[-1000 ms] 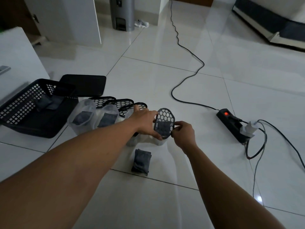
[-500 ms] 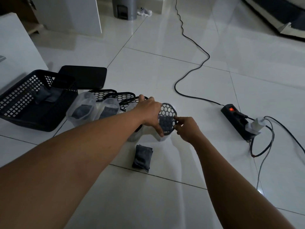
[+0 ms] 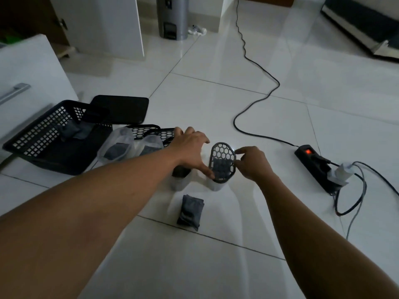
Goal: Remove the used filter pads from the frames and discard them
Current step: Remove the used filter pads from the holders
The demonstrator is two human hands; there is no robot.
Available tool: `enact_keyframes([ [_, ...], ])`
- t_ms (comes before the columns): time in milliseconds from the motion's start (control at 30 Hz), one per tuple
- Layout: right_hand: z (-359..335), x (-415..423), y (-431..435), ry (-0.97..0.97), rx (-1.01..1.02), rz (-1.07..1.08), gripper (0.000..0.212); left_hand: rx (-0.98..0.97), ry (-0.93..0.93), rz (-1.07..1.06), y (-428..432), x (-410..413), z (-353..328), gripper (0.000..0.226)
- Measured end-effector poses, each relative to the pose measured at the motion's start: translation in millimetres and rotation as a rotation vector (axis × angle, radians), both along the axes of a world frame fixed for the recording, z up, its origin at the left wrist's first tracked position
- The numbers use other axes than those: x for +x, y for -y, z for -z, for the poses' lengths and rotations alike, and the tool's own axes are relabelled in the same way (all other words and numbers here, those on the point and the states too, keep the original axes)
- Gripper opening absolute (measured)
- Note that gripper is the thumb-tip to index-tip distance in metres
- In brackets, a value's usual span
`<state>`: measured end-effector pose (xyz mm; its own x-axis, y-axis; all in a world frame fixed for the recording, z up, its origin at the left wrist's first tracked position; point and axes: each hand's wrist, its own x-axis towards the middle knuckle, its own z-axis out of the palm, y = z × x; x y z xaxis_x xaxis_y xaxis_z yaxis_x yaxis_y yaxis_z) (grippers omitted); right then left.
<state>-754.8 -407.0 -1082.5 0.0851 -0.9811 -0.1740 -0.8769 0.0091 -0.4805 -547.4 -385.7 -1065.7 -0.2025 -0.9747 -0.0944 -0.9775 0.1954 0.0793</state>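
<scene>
A grey honeycomb filter frame [image 3: 223, 155] stands upright in a white holder [image 3: 216, 186] on the floor. A dark used pad [image 3: 221, 168] sits behind its lower half. My right hand [image 3: 251, 164] pinches the frame's right edge between index finger and thumb. My left hand [image 3: 190, 147] is spread beside it, its thumb touching the frame's lower left edge. A loose dark pad [image 3: 191, 210] lies on the tile just in front. More honeycomb frames [image 3: 144, 131] and translucent holders with pads [image 3: 116, 147] lie to the left.
A black mesh basket [image 3: 38, 134] at the left holds dark pads [image 3: 71, 131]. Behind it lies a flat black lid [image 3: 123, 108]. A power strip [image 3: 313, 160] with a red light, a plug and a long cable [image 3: 244, 50] occupy the right. A white cabinet [image 3: 28, 67] stands far left.
My left hand has opened and its fingers have lifted off the frame, leaving only the thumb at its edge. The right hand keeps its pinch on the right edge. The camera tilted slightly.
</scene>
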Motion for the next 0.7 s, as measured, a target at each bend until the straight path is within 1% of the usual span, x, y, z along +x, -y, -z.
enact_keyframes([
  [67,-5,11,8,-0.037,-0.042,0.000,0.032,0.034,0.069,-0.025,-5,20,-6,0.134],
  [133,-10,28,16,-0.089,-0.081,-0.075,0.029,0.109,0.144,-0.047,-12,38,-13,0.139],
  [267,-13,74,29,-0.105,-0.162,-0.258,0.025,0.243,0.126,-0.154,-21,58,-12,0.144],
  [333,-8,94,36,-0.149,-0.201,-0.338,0.025,0.238,0.142,-0.145,-19,59,-8,0.146],
  [367,-5,101,40,-0.199,-0.210,-0.384,0.028,0.227,0.147,-0.131,-18,58,-7,0.145],
  [467,14,116,57,-0.381,-0.161,-0.526,0.036,0.231,0.131,-0.129,-14,60,1,0.140],
  [633,34,129,82,-0.570,-0.094,-0.685,0.035,0.214,0.120,-0.117,-9,65,8,0.138],
  [700,41,134,91,-0.615,-0.074,-0.714,0.034,0.204,0.113,-0.119,-8,67,10,0.138],
])
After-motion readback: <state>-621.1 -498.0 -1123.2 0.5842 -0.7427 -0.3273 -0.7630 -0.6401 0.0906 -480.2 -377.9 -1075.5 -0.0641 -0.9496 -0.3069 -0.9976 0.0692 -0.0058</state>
